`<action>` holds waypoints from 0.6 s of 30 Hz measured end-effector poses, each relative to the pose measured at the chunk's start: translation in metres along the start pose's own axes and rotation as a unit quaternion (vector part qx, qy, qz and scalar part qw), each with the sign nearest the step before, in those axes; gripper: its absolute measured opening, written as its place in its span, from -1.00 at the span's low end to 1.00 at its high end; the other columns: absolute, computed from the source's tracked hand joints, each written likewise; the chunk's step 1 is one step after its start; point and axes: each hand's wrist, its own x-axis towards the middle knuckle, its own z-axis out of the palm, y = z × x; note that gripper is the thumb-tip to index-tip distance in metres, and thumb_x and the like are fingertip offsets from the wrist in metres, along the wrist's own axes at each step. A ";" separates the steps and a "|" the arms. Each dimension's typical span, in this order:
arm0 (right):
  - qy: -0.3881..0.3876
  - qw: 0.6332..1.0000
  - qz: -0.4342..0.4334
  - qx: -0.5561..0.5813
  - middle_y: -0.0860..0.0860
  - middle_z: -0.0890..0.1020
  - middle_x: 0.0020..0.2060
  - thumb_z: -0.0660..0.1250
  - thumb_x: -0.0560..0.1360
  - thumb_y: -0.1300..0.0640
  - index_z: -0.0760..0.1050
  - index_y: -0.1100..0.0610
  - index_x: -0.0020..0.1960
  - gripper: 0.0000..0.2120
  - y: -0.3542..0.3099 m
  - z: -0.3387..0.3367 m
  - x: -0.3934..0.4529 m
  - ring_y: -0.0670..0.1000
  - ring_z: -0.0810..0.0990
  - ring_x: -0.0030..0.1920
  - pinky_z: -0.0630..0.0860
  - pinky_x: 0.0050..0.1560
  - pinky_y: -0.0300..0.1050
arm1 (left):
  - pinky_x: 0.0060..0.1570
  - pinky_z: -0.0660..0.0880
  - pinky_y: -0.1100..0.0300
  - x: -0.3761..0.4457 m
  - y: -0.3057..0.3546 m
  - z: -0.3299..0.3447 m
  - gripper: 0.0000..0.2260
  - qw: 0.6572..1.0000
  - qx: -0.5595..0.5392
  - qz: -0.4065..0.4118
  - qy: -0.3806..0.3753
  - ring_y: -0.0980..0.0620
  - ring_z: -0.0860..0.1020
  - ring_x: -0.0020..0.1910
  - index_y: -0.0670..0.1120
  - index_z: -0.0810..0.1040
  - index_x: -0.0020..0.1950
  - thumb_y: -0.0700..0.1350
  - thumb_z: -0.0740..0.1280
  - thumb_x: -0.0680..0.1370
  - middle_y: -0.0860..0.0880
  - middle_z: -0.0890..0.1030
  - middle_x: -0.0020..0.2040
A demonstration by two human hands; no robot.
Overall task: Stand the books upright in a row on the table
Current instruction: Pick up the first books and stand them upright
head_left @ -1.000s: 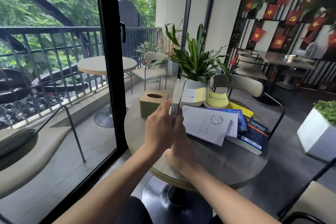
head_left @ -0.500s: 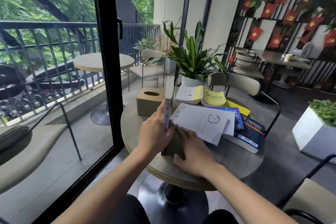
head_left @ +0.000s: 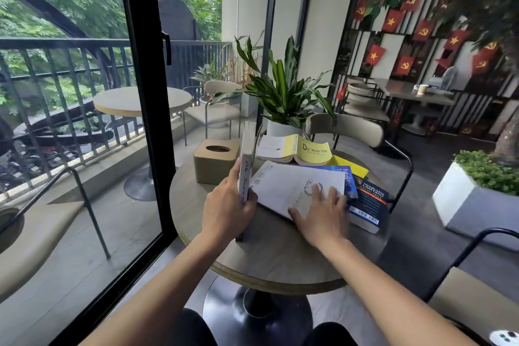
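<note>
One book up, rest flat on the round table (head_left: pixel 280 255).
Left hand (head_left: pixel 227 208) clasps the upright book (head_left: pixel 247 160) at the table's left side, spine toward camera. Right hand (head_left: pixel 323 216) lies flat, fingers spread, on the white book (head_left: pixel 295 185) topping the pile; nothing gripped. Tissue box (head_left: pixel 214 160) just behind-left.

My table (head_left: pixel 280 258) is grey-brown, the book under my hand is white (head_left: pixel 283 191), the open book (head_left: pixel 307 149) is yellow with black letters, the tissue box (head_left: pixel 214 161) is tan, and the flags (head_left: pixel 391 21) are red with yellow stars.
</note>
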 end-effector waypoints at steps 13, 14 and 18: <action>0.072 0.871 0.239 0.423 0.25 0.25 0.39 0.54 0.34 0.27 0.18 0.22 0.44 -0.21 -0.017 -0.014 0.019 0.23 0.35 0.34 0.42 0.25 0.04 | -0.24 0.35 0.05 -0.003 -0.007 0.008 -0.49 1.000 -0.003 -0.015 -0.005 -0.25 0.57 -0.10 -0.11 0.34 0.49 -0.07 0.30 0.54 -0.16 0.64 -0.03; 0.072 0.860 0.247 0.440 0.25 0.27 0.39 0.54 0.35 0.26 0.16 0.23 0.45 -0.19 -0.018 -0.016 0.021 0.23 0.36 0.35 0.42 0.25 0.06 | -0.23 0.37 0.03 -0.004 -0.008 0.007 -0.49 1.000 -0.004 -0.016 -0.007 -0.25 0.57 -0.10 -0.10 0.34 0.49 -0.07 0.30 0.55 -0.16 0.64 -0.02; 0.029 0.800 0.318 0.508 0.24 0.45 0.31 0.54 0.36 0.21 0.27 0.27 0.36 -0.31 -0.026 -0.020 0.028 0.21 0.48 0.26 0.49 0.08 0.02 | -0.12 0.51 -0.07 -0.007 -0.009 0.007 -0.48 0.999 -0.014 -0.019 -0.024 -0.25 0.58 -0.05 -0.10 0.31 0.51 -0.08 0.28 0.55 -0.16 0.64 0.05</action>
